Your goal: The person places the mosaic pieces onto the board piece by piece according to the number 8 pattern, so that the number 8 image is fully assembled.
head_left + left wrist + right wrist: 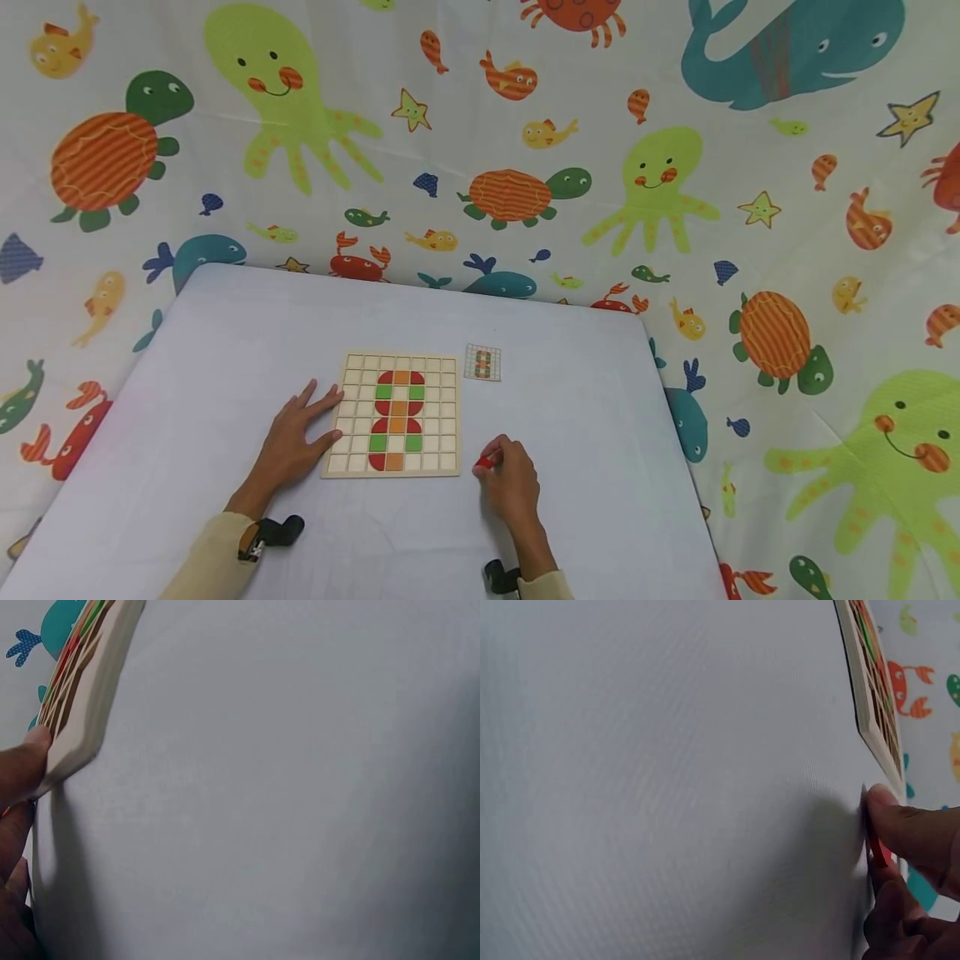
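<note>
A square wooden grid board lies flat on the white table. In its middle columns, red, orange and green tiles form a figure-eight shape; an orange tile and a red tile sit in the bottom row. My left hand rests at the board's left edge, fingers spread, with the thumb touching the rim. Just off the board's lower right corner, my right hand pinches a red tile between thumb and fingers. In the right wrist view that tile is partly hidden by the fingers.
A small card printed with a similar grid pattern lies beside the board's upper right corner. The white-covered table extends around both. Behind and beside it hangs a cloth printed with sea animals.
</note>
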A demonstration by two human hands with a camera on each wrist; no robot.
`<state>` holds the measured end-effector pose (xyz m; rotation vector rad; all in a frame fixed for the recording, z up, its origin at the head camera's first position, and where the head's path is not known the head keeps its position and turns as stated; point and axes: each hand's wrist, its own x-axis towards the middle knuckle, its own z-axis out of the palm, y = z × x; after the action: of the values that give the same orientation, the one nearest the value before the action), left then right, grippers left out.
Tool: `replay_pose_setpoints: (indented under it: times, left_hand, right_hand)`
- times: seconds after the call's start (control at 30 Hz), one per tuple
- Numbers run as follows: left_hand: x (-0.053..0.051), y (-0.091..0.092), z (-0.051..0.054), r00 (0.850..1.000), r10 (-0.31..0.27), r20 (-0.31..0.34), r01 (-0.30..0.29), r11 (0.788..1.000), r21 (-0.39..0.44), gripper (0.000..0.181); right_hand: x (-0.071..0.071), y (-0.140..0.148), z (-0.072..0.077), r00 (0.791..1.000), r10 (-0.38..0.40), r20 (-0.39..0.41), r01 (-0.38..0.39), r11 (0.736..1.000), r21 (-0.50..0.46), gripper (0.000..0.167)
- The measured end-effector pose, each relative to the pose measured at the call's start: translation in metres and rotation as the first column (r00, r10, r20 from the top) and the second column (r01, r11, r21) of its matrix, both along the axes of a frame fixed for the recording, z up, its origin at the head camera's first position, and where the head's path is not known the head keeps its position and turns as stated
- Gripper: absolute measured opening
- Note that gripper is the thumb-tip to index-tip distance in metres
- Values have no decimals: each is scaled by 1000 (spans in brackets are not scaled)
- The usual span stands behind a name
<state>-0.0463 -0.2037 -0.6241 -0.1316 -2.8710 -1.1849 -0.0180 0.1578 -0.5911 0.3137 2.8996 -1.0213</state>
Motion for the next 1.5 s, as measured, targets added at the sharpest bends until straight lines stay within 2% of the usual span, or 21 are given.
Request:
replay_pose_setpoints:
  times: [0.3, 0.43, 0.57, 0.7, 0.83, 1.03, 1.27, 1.5]
  left_hand:
    - [1, 0, 0, 1000, 1, -11, -1, 1000, 4, 69]
    - [0, 0, -1, 1000, 4, -23, -4, 1000, 3, 68]
    - [0, 0, -1, 999, 5, -33, -5, 1000, 5, 68]
    - [0, 0, -1, 999, 2, -45, -2, 1000, 7, 68]
    - [2, 0, 1, 999, 6, -41, -5, 1000, 8, 68]
    - [3, 2, 1, 999, 9, -39, -8, 1000, 10, 67]
    - [4, 0, 2, 999, 3, -37, -2, 1000, 8, 67]
    - [3, 1, 5, 999, 4, -39, -4, 1000, 15, 67]
  right_hand:
    - [-7, -2, 3, 999, 32, -32, -36, 990, -136, 26]
    - [-12, -9, 11, 996, 67, -62, -81, 966, -246, 21]
    - [-14, -24, 17, 985, 161, -57, -170, 940, -294, 16]
    - [-16, -45, 16, 973, 232, -21, -228, 931, -284, 13]
    - [-16, -64, 12, 965, 263, 6, -254, 938, -237, 14]
    - [-13, -79, 5, 963, 268, -25, -269, 954, -137, 15]
    - [-14, -86, 1, 955, 284, -80, -289, 956, -47, 12]
    - [-15, -88, 2, 959, 275, -72, -275, 961, -2, 11]
